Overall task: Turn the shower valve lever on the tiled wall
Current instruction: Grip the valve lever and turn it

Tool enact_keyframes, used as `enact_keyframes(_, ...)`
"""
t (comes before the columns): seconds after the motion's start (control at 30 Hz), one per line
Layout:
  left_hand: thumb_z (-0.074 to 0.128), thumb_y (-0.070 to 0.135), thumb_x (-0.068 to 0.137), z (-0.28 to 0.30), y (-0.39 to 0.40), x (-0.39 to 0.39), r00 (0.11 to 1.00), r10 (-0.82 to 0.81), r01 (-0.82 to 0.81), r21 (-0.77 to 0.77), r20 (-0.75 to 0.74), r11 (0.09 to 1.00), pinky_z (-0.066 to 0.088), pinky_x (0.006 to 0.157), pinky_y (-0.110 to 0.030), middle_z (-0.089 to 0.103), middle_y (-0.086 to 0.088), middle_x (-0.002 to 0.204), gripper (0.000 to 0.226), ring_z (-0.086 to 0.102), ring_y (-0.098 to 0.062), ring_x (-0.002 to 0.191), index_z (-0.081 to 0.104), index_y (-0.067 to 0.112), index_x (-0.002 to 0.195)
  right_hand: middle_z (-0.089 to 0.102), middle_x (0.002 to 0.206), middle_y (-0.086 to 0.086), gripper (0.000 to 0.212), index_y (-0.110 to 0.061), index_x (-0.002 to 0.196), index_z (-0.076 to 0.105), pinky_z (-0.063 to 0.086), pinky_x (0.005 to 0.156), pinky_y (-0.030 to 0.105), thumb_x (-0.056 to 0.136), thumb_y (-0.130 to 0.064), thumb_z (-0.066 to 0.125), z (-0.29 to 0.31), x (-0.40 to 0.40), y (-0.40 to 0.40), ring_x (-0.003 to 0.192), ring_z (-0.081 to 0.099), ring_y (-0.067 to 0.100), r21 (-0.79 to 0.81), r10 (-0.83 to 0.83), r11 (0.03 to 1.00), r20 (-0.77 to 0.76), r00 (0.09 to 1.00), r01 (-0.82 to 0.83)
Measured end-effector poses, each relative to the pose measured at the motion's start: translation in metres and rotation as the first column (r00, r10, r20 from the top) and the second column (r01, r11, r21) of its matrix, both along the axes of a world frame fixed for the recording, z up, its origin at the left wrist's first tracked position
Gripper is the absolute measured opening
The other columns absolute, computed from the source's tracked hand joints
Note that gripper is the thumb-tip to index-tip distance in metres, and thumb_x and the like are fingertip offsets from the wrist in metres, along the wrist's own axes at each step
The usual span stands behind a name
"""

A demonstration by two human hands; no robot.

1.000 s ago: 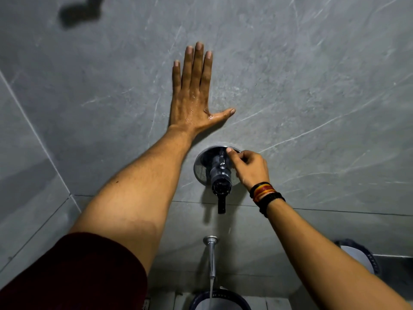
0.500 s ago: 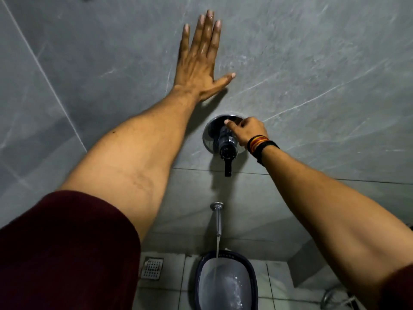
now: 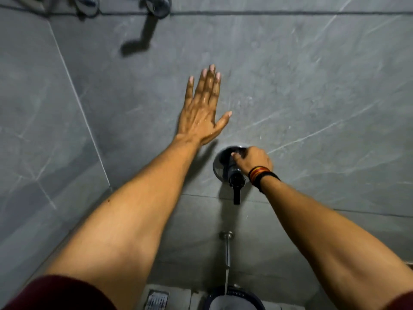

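The shower valve (image 3: 220,164) is a round chrome plate on the grey tiled wall, with a dark lever (image 3: 236,190) pointing down from its body. My right hand (image 3: 252,161), with bands on its wrist, is closed around the top of the valve body; its fingertips lie on the upper part. My left hand (image 3: 202,113) presses flat on the wall above and left of the valve, fingers spread, wet on the back.
A chrome spout (image 3: 227,247) below the valve runs a thin stream into a dark-rimmed bucket (image 3: 234,298). A floor drain (image 3: 156,299) lies left of the bucket. Chrome fittings (image 3: 156,5) sit high on the wall. A side wall (image 3: 33,130) meets the tiled wall at left.
The view has tilted upward, so the hands and the valve sit lower in frame. My right hand has closed further over the top of the valve. The left hand stays flat on the wall.
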State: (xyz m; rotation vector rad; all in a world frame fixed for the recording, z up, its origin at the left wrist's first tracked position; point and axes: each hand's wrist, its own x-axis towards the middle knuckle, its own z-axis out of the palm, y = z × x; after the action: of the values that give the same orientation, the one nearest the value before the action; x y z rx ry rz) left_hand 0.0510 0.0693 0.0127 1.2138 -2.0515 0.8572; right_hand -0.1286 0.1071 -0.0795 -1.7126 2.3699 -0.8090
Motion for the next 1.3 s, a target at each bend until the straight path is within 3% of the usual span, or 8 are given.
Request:
enact_keyframes(0.17,0.025,0.063,0.105,0.01,0.004,0.005,0.998,-0.017,0.016,-0.026,-0.052,1.0,-0.015,0.134,-0.049,-0.005,-0.018,0.181,0.093,-0.005,-0.031,0.169,0.001,0.003,0.172,0.077,0.12,0.019,0.04,-0.011,0.117,0.076,0.058,0.091,0.043,0.1,-0.042,0.057,0.006,0.005,-0.002,0.113,0.072,0.039,0.028,0.028,0.999,-0.081,0.996,-0.026)
enact_keyframes(0.3,0.02,0.062,0.107,0.016,0.009,0.01,0.998,-0.002,0.0,-0.037,-0.056,0.999,-0.013,0.135,-0.051,-0.011,-0.015,0.181,0.09,-0.011,-0.028,0.168,-0.003,0.005,0.172,0.076,0.122,0.017,0.028,-0.008,0.117,0.076,0.058,0.092,0.042,0.097,-0.022,0.062,0.006,0.019,-0.002,0.114,0.072,0.037,0.065,0.077,0.996,-0.21,0.975,-0.064)
enact_keyframes(0.47,0.02,0.059,0.108,0.022,0.014,0.025,0.999,0.006,-0.009,-0.065,-0.052,0.998,-0.021,0.132,-0.046,-0.012,-0.015,0.181,0.087,-0.011,-0.029,0.168,-0.005,0.004,0.172,0.078,0.114,0.018,0.027,-0.004,0.109,0.077,0.059,0.086,0.043,0.1,-0.016,0.055,0.005,0.024,-0.005,0.107,0.073,0.039,0.039,-0.002,0.999,-0.116,0.993,0.007)
enact_keyframes(0.57,0.018,0.059,0.108,0.023,0.018,0.036,0.998,0.017,-0.021,-0.063,-0.058,0.998,-0.02,0.132,-0.047,-0.015,-0.015,0.18,0.088,-0.013,-0.029,0.168,-0.007,0.005,0.172,0.079,0.113,0.016,0.027,-0.006,0.112,0.077,0.059,0.085,0.042,0.1,-0.009,0.053,0.0,0.03,-0.004,0.106,0.074,0.037,0.05,-0.006,0.999,-0.187,0.982,0.015)
enact_keyframes(0.7,0.018,0.059,0.107,0.027,0.021,0.044,0.998,0.017,-0.02,-0.06,-0.053,0.998,-0.02,0.132,-0.048,-0.014,-0.016,0.18,0.088,-0.013,-0.029,0.168,-0.007,0.005,0.172,0.08,0.112,0.013,0.028,-0.006,0.112,0.078,0.059,0.083,0.039,0.101,-0.005,0.052,-0.003,0.036,-0.008,0.105,0.076,0.032,0.083,-0.012,0.996,-0.235,0.972,0.032)
enact_keyframes(0.93,0.02,0.06,0.108,0.024,0.018,0.036,0.999,-0.003,0.0,-0.064,-0.049,0.998,-0.019,0.132,-0.049,-0.014,-0.016,0.18,0.089,-0.012,-0.029,0.168,-0.006,0.004,0.172,0.077,0.124,0.01,0.031,-0.011,0.124,0.076,0.058,0.095,0.039,0.101,-0.011,0.055,-0.003,0.025,-0.008,0.117,0.073,0.03,0.159,0.08,0.987,-0.349,0.934,-0.025)
enact_keyframes(1.13,0.022,0.06,0.109,0.017,0.009,0.018,0.999,-0.023,0.02,-0.061,-0.048,0.998,-0.022,0.131,-0.048,-0.013,-0.016,0.18,0.089,-0.012,-0.029,0.168,-0.005,0.004,0.172,0.074,0.128,0.016,0.035,-0.007,0.129,0.072,0.057,0.099,0.042,0.107,-0.016,0.046,-0.008,0.02,-0.009,0.119,0.071,0.035,0.136,0.051,0.991,-0.253,0.966,-0.017)
enact_keyframes(1.3,0.019,0.06,0.108,0.02,0.004,0.005,0.997,-0.06,0.058,-0.054,-0.047,0.997,-0.017,0.133,-0.051,-0.014,-0.016,0.18,0.088,-0.013,-0.029,0.168,-0.006,0.005,0.172,0.075,0.122,0.024,0.048,0.004,0.116,0.075,0.054,0.099,0.041,0.111,-0.023,0.035,-0.023,0.006,-0.023,0.118,0.069,0.041,0.098,-0.003,0.995,0.144,0.99,-0.011)
